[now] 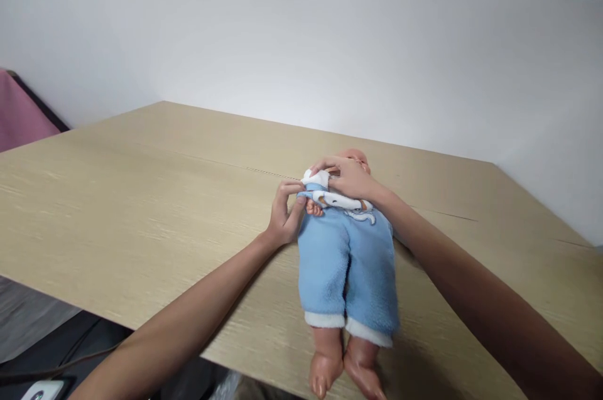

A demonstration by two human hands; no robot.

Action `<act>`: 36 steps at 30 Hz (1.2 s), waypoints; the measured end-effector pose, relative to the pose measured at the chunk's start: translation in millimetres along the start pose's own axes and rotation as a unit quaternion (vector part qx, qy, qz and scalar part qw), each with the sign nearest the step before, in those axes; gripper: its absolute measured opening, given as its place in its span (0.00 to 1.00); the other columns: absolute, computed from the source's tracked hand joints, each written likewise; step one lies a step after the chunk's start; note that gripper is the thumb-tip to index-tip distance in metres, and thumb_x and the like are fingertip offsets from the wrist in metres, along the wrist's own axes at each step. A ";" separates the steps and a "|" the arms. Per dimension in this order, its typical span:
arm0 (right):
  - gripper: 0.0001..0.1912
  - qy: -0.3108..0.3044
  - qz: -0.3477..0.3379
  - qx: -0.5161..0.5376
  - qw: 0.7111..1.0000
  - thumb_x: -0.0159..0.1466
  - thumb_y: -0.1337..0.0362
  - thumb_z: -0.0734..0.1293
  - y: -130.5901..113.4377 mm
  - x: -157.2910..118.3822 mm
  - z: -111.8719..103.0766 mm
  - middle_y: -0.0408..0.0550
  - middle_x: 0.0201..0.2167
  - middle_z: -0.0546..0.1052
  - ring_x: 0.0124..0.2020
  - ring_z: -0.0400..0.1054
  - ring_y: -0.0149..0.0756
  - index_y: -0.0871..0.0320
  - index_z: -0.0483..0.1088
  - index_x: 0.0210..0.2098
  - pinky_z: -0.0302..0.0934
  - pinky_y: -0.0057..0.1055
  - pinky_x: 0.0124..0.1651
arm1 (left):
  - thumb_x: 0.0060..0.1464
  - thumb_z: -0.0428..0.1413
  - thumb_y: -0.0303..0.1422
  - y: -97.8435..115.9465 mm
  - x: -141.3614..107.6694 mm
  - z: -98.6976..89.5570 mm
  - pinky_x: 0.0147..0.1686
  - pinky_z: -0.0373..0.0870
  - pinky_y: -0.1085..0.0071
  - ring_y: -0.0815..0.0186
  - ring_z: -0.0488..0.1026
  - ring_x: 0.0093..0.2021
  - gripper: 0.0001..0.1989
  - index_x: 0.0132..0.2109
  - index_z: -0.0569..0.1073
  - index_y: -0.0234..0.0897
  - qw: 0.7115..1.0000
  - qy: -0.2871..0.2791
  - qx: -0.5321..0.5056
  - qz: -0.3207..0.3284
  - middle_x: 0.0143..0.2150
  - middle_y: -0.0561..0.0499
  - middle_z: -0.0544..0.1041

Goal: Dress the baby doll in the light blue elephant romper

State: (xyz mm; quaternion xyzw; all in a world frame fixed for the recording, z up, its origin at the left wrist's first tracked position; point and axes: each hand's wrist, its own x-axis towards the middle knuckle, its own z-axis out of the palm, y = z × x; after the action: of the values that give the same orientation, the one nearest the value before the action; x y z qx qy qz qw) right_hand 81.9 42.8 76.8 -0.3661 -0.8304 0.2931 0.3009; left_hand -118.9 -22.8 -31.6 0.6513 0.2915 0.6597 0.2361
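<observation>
A baby doll (326, 359) lies on its back, its feet toward me. It wears light blue fleece clothing (325, 262) with white cuffs and a white animal pattern at the waist. My left hand (286, 215) pinches the blue fabric beside the doll's small hand (314, 207), which pokes out at the doll's side. Across the doll's chest lies my right hand (351, 179), its fingers bent over the white cuffed part of the garment near the shoulder. The doll's head (355, 156) shows only partly behind my right hand.
The wooden table (141, 199) spreads under the doll, with a white partition (282, 54) behind it. Pink cloth (23, 111) is at the far left. Below the table's front edge, a white device (44, 389) and dark cables show at the lower left.
</observation>
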 end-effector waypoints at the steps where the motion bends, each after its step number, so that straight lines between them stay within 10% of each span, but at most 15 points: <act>1: 0.13 0.001 0.004 -0.007 1.000 0.63 0.67 0.69 -3.6 -3.6 0.4 0.48 0.50 0.84 0.50 0.78 0.43 0.52 0.82 0.45 0.70 0.42 0.58 | 0.71 0.53 0.46 1.2 1.6 1.7 0.57 0.68 0.54 0.54 0.72 0.51 0.12 0.50 0.72 0.44 1.000 0.013 -0.010 -0.026 0.48 0.44 0.74; 12: 0.18 0.092 0.100 -0.079 0.988 0.68 0.45 0.70 0.3 -58.7 9.0 0.43 0.35 0.78 0.35 0.69 0.39 0.54 0.73 0.38 0.58 0.34 0.39 | 0.68 0.59 0.45 -10.4 13.8 10.1 0.54 0.68 0.67 0.63 0.71 0.49 0.11 0.46 0.72 0.44 0.971 0.045 -0.099 -0.211 0.46 0.50 0.73; 18: 0.20 0.125 0.111 0.085 0.982 0.66 0.43 0.71 27.7 -61.1 21.8 0.40 0.32 0.74 0.33 0.66 0.37 0.52 0.67 0.36 0.59 0.32 0.37 | 0.60 0.66 0.50 -31.7 10.8 17.4 0.42 0.72 0.70 0.68 0.72 0.37 0.21 0.48 0.67 0.45 0.876 0.058 -0.293 -0.380 0.40 0.55 0.74; 26: 0.24 0.133 0.180 0.309 0.924 0.58 0.44 0.78 34.7 -66.7 20.4 0.39 0.33 0.78 0.32 0.71 0.34 0.52 0.67 0.36 0.65 0.30 0.37 | 0.62 0.64 0.49 -40.7 22.3 8.8 0.46 0.70 0.73 0.68 0.72 0.44 0.18 0.47 0.72 0.42 0.924 -0.011 -0.214 -0.316 0.45 0.53 0.75; 36: 0.23 0.139 0.177 0.429 0.875 0.55 0.50 0.82 43.5 -69.8 15.4 0.37 0.31 0.80 0.29 0.73 0.33 0.51 0.67 0.36 0.67 0.28 0.34 | 0.53 0.70 0.49 -53.1 61.3 23.9 0.37 0.71 0.73 0.68 0.73 0.35 0.23 0.45 0.73 0.41 0.899 -0.057 -0.210 -0.380 0.38 0.54 0.77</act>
State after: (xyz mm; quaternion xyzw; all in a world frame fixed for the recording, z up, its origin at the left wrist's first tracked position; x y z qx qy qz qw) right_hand 128.1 8.3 16.1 -0.3784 -0.4940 0.6152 0.4841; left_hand -101.2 59.6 -24.6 0.4625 0.3576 0.5271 0.6168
